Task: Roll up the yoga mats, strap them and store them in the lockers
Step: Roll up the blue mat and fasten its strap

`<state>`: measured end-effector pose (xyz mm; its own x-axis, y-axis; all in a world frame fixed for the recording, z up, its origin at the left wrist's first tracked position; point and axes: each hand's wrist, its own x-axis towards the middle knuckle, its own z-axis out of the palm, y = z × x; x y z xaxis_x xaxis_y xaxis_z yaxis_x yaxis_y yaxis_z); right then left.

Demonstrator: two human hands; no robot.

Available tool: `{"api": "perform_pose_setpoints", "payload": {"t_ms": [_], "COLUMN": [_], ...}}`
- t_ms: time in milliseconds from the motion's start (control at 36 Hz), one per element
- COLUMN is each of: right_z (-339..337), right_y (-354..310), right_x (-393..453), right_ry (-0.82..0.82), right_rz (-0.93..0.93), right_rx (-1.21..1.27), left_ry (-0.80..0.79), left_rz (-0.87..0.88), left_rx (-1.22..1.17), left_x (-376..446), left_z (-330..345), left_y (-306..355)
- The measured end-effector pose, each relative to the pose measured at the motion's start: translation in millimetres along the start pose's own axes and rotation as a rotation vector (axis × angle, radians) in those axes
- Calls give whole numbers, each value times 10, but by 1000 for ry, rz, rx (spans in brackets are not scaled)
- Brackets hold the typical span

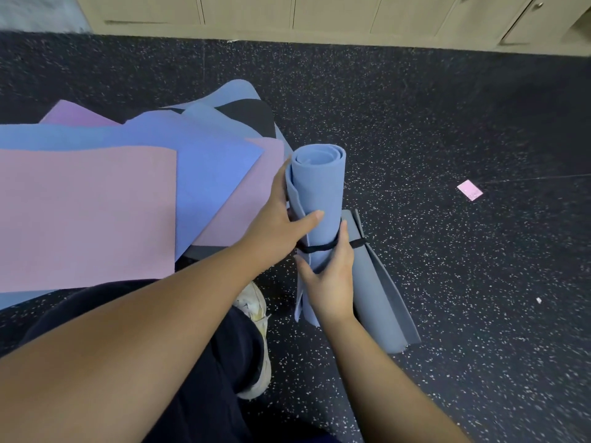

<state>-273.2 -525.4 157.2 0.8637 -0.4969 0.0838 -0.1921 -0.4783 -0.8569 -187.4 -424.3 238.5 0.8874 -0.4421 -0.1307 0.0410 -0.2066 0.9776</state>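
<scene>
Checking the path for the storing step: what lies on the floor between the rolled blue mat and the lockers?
In the head view, only bare speckled floor lies between the rolled blue mat and the lockers.

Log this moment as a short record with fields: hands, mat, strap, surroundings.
left hand: grips the rolled blue mat near its middle
right hand: grips the same roll lower down, at the strap
strap: black band around the roll
second mat: grey roll lying on the floor behind, also banded
flat mats: pink and blue pile at left
lockers: along the far wall
</scene>
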Motion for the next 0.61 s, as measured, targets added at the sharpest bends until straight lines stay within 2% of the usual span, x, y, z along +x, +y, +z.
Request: {"api": "perform_pose_setpoints", "payload": {"t_ms": [111,194,250,333,611], "right_z": [-11,-22,-20,-2,94], "right_y": [130,274,401,595,1184], "right_x": [48,66,66,87,265], "right_ry": [53,37,15,-23,-237], "right_rz": [6,82,145,245,489], "right_rx": [-96,-208,-289,-341,-551], "left_ry": [-78,-173,-213,-260,-372], "left_rz": [-52,-108,-204,-273,-268], "left_rx": [76,354,558,717,861], "left_x": [64,83,82,86,128], "left_z": [-25,-80,-107,-118,9], "left_y": [-63,-95,-146,-217,-304]}}
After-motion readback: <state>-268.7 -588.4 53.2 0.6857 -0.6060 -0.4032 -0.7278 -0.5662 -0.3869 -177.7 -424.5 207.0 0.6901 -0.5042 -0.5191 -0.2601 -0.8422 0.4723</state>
